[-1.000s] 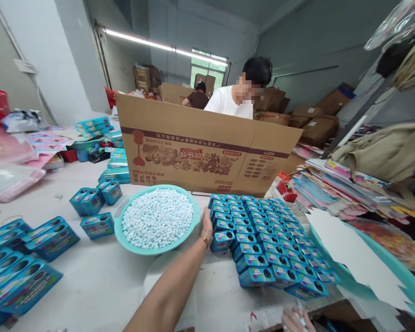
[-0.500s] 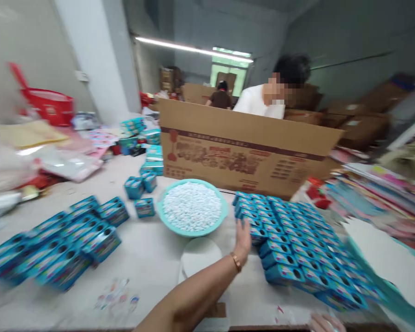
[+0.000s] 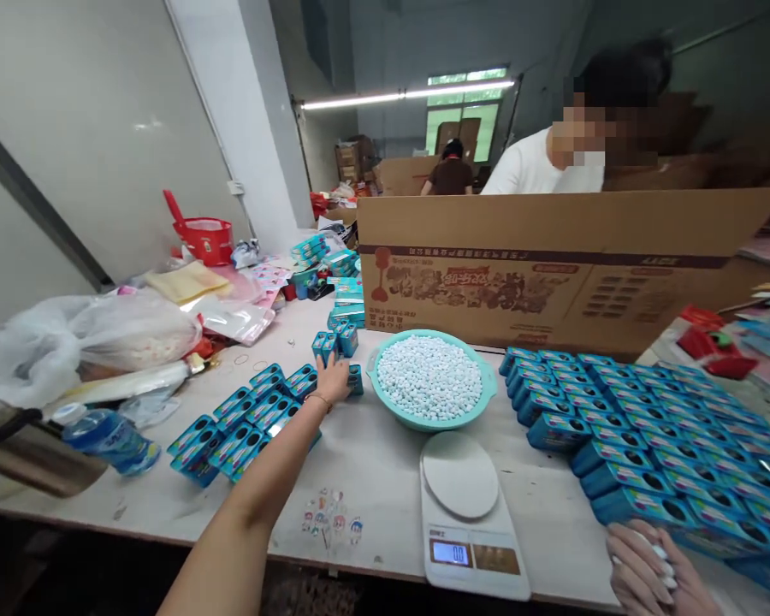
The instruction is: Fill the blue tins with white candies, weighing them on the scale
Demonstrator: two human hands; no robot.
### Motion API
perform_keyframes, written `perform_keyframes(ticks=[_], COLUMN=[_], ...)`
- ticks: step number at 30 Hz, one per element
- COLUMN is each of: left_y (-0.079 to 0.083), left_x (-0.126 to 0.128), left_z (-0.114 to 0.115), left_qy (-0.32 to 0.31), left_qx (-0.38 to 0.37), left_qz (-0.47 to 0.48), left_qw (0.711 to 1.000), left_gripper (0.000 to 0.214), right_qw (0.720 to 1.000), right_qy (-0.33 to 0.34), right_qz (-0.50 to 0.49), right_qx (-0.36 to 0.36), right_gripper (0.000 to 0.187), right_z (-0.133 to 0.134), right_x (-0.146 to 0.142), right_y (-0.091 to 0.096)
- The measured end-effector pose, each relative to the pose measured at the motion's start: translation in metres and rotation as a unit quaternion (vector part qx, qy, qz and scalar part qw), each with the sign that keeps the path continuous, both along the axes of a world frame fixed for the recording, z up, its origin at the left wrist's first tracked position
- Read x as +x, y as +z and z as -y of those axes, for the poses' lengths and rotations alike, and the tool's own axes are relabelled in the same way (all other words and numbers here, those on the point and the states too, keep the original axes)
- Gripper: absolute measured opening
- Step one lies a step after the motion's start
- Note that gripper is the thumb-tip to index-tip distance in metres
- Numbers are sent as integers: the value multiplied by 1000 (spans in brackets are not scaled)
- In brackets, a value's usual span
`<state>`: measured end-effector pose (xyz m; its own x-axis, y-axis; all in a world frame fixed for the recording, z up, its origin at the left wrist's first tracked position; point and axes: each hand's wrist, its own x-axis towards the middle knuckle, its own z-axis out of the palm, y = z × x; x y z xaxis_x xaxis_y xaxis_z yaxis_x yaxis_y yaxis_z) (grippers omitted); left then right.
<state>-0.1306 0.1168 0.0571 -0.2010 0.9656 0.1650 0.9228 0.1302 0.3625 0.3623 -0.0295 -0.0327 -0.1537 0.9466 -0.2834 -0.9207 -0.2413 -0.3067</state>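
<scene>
While several white tablets are cupped in the curled fingers of the right hand, apparently so that none spill, the left hand is extended to small blue boxes just left of the turquoise basin, and whether its fingers are closed on one cannot be told. The tightly packed block of boxes is stood on the surface at right, presumably for mutual support.
</scene>
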Motion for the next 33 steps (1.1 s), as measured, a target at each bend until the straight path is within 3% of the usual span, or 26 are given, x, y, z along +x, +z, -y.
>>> perform_keyframes(ticks=[4, 7, 9, 12, 16, 20, 23, 26, 30, 33], left_y=[-5, -5, -4, -1, -6, -25, -39, -47, -50, -51], left_x=[3, 10, 23, 65, 144, 193, 201, 197, 183, 168], left_z=[32, 70, 94, 119, 121, 101, 89, 89, 115, 142], left_qy=[-62, -106, -145, -217, -284, -289, -280, -268, -208, -122], left_qx=[-36, -42, 3, 39, 22, -9, -17, 20, 150, 210], left_qz=[-74, -97, -79, 14, 125, 107, 87, 129, 230, 277], left_qw=[995, 989, 986, 975, 950, 951, 956, 955, 939, 930], left_gripper=[16, 18, 24, 28, 34, 33, 35, 50, 76, 69], right_qw=[998, 998, 997, 995, 991, 990, 990, 991, 991, 990], right_qy=[-22, -29, -21, -5, 18, 30, 22, 13, -5, -23], right_qz=[-3, -13, -31, -69, -114, -123, -131, -133, -132, -126], right_qx=[54, 62, 71, 69, 70, 62, 42, 19, -14, -60], right_gripper=[29, 27, 24, 22, 18, 17, 18, 21, 21, 18], right_z=[5, 12, 14, 8, -3, -11, -16, -21, -24, -24], right_x=[-10, -7, -8, -17, -32, -37, -37, -37, -39, -41], right_y=[-6, -13, -15, -12, -8, -7, -5, 1, 9, 16])
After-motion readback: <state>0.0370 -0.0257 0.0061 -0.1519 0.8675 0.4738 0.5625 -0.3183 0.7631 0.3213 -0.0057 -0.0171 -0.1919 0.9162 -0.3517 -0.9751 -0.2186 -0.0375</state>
